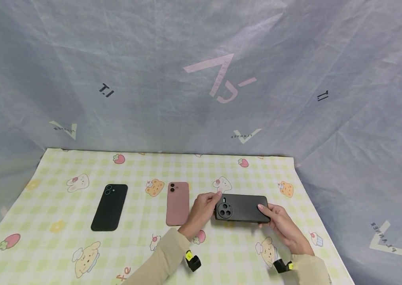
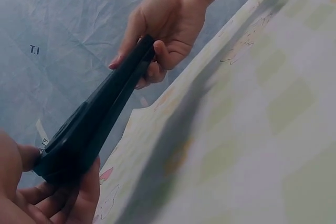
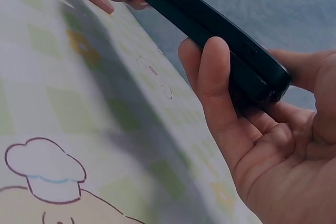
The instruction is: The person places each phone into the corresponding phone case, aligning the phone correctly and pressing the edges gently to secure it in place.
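Observation:
A black smartphone (image 1: 246, 208) with a round camera block is held level, back side up, between both hands. My left hand (image 1: 202, 209) pinches its camera end, thumb on top and fingers beneath. My right hand (image 1: 283, 225) grips the opposite end, with the thumb on the back. In the left wrist view the phone (image 2: 105, 106) is raised off the cloth and casts a shadow. A lengthwise line splits its side into two layers; I cannot tell whether the lower one is a separate piece. The right wrist view shows fingers of the right hand (image 3: 278, 135) curled under the end.
A pink phone (image 1: 177, 206) lies on the cloth just left of the left hand. Farther left lies a dark green-black phone (image 1: 110, 208), slightly slanted. The checked tablecloth (image 1: 133, 245) reaches a grey-blue fabric backdrop (image 1: 172, 118) behind and at the right.

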`<state>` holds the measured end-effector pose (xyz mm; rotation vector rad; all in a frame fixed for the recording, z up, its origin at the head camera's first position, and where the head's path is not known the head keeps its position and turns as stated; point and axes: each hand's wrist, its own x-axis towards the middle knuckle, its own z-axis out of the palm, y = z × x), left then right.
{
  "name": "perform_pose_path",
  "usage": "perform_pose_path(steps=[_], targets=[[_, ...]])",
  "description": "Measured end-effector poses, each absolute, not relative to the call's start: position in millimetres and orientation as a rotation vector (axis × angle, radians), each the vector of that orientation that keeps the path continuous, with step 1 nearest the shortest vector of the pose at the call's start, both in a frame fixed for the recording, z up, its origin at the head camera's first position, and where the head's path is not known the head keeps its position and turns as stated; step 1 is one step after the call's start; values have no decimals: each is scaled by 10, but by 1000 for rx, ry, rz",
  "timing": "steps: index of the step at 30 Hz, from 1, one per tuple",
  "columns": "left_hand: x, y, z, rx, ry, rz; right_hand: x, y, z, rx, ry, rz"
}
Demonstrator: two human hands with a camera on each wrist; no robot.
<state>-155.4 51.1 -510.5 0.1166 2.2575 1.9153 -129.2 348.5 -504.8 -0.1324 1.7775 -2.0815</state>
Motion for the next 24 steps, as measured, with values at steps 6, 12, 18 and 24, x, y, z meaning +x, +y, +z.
perform_pose_path(steps=[6, 12, 18, 24], targets=[[-1552, 518, -5103, 171, 2305, 1893, -1289, 3480, -5046, -157, 1759, -2090], [-1542, 519, -5099, 244, 2380, 1856, -1285, 3464, -5043, -145, 1772, -2091], [-1537, 518, -5105, 286, 2438, 1823, -1279, 3469, -5052, -141, 1804, -2065], [-1538, 517, -5110, 298, 2413, 1862, -1278, 3475, -5064, -142, 1796, -2074]])
